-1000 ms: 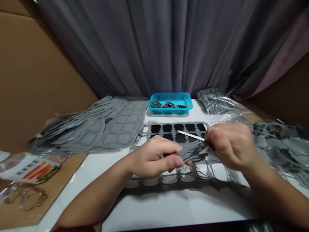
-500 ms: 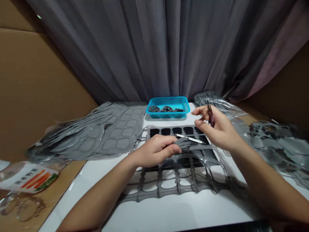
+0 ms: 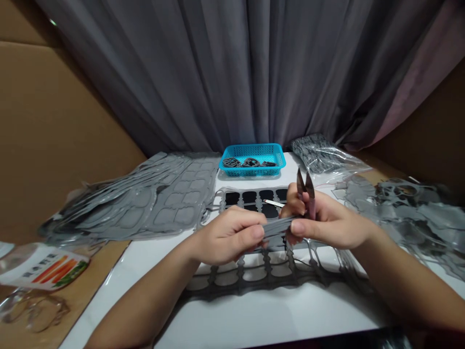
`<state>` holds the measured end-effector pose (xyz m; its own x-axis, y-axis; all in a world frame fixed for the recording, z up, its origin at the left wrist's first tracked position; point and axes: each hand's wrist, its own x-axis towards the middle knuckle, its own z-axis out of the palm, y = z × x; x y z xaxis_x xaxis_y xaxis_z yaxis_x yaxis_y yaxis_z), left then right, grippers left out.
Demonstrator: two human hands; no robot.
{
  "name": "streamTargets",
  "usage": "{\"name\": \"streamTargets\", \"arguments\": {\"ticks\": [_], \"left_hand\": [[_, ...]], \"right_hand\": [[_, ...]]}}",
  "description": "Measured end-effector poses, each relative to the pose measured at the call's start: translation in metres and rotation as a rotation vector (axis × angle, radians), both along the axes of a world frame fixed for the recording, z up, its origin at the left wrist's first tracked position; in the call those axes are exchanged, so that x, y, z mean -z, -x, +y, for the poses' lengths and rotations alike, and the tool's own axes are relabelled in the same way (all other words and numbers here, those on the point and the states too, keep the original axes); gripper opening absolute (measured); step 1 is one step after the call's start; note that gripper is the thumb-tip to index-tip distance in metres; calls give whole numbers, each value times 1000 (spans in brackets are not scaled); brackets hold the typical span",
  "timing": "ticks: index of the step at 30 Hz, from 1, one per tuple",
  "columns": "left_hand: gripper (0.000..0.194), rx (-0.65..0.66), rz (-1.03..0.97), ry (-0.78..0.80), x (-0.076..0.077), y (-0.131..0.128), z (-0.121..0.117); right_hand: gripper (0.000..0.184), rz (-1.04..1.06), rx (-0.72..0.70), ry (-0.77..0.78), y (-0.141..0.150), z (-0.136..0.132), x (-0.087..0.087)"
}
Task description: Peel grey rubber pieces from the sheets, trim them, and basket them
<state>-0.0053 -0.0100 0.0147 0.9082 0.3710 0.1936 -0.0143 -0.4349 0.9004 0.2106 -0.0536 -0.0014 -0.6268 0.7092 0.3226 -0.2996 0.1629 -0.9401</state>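
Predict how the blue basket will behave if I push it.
The basket is probably light, since its walls are full of holes. Wide and low, it should slide rather than tip. The pieces inside leave some floor bare, so they may shift.

Between the left hand (image 3: 228,241) and the right hand (image 3: 332,225) I've got thin grey pieces (image 3: 278,228), plastic or rubber, can't tell which from here; smooth, mostly matt. Snips (image 3: 310,186) in the right hand: dark metal blades, dull sheen. Under both hands I see a grey cut-out sheet (image 3: 268,270), thin plastic look, and a white tabletop (image 3: 261,315), smooth, slightly glossy. Beyond the hands, blue basket (image 3: 250,171), perforated plastic; behind it, cloth curtain (image 3: 218,82), matt folds. Past the right hand, clear bag (image 3: 345,167), crinkled glossy film. Left of the left hand, stacked grey sheets (image 3: 178,201), filmy sheen; farther out, matt brown cardboard (image 3: 58,111).
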Motion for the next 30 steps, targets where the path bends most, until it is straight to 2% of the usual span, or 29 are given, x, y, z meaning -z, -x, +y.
{"name": "streamTargets", "arguments": {"ticks": [4, 9, 16, 22, 30], "left_hand": [[46, -8, -46, -78, -4, -2, -4], [46, 1, -30, -123, -4, -2, -6], [52, -153, 48, -128, 4, -8, -9], [44, -47, 38, -52, 3, -7, -8], [51, -20, 11, 36, -1, -4, -9]], "right_hand": [[22, -6, 9, 23, -1, -6, -4], [27, -68, 54, -68, 1, -12, -8], [29, -207, 123, -131, 6, -14, -11], [29, -74, 75, -53, 6, -10, -5], [24, -2, 48, -40, 5, -15, -6]]}}
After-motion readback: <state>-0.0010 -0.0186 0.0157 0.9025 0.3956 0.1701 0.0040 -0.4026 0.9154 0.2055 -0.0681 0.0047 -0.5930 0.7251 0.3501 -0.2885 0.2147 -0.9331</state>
